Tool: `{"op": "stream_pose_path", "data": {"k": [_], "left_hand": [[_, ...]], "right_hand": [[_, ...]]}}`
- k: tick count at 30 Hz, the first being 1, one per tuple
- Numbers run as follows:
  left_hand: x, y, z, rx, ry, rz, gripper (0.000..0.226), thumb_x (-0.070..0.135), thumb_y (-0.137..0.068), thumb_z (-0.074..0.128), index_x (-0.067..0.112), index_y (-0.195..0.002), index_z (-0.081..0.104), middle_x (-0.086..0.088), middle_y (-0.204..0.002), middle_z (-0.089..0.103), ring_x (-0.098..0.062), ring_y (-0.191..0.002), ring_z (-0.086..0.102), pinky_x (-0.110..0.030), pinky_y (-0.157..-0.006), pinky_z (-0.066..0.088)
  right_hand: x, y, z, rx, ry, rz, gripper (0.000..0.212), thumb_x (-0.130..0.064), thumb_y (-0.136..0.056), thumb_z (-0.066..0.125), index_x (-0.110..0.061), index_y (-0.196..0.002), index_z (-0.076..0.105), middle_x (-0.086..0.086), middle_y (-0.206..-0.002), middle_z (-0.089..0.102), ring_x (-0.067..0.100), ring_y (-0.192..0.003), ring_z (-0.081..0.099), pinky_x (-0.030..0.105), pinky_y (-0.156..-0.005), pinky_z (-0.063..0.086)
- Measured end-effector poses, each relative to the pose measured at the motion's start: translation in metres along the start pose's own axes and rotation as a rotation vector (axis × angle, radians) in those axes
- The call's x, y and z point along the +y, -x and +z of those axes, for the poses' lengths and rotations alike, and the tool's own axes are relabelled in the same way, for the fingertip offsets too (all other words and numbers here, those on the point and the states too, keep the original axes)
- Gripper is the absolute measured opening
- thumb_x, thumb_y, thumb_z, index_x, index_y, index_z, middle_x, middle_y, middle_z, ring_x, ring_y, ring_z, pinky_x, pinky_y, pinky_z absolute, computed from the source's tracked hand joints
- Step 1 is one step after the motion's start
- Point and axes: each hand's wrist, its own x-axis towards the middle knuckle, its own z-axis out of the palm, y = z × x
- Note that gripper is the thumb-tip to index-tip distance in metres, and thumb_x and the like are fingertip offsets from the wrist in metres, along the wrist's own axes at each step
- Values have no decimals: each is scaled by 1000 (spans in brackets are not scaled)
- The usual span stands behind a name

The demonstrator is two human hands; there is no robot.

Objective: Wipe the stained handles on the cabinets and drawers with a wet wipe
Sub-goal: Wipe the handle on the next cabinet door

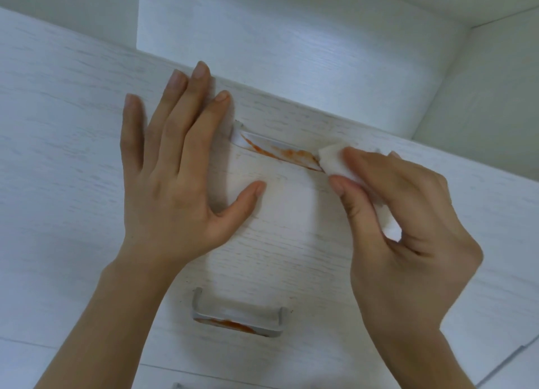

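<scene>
As seen from the head camera, looking steeply down the front of a white unit: every line below comes from this single view.

Setting: pale, white-washed wood-grain drawer fronts (87,126) fill most of the picture, and the top drawer stands open, showing its white interior (291,53) above.

Upper handle (277,150): a slim silver bar fixed across the top drawer front, near the middle of the picture. An orange-red smear runs along most of its length, heaviest toward its right end.

Wet wipe (335,161): a folded white pad whose leading corner is pressed against the right end of the upper handle, right where the smear ends. The rest of it trails back under the fingers.

Right hand (408,213): fingers and thumb are curled round the wet wipe, pinching it, with the thumb tip lying just below the handle.

Left hand (175,169): laid flat on the drawer front with fingers straight and spread, holding nothing. Its fingertips reach the drawer's top edge, and its thumb points toward the space beneath the upper handle. The index finger lies just beside the handle's left end.

Lower handle (237,315): a second silver bar on the drawer front below, between the two wrists. It also carries an orange-red stain along its front edge, and neither hand touches it.

Bottom edge: the tip of a third handle (178,385) just shows; whether it is stained cannot be told.
</scene>
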Motion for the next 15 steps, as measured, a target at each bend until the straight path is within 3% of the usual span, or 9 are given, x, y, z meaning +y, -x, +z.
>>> {"op": "stream_pose_path", "data": {"k": [7,15], "left_hand": [[-1,0,2,20,-13,6,71,51,-89,51,2,-137,36,-19,-146,32,-30,-140,26,-52,-114,12],[-1,0,2,23,-14,5,71,51,-89,52,2,-137,37,-18,-146,32,-29,-140,25,-52,-115,12]], "right_hand": [[4,-6,2,-37,-6,-97,18,-7,-86,69,-9,-104,64,-3,-101,64,16,-96,62,27,-98,45],[4,-4,1,-8,-12,-49,19,-6,-85,70,-9,-103,64,-3,-102,64,13,-95,62,27,-96,46]]}}
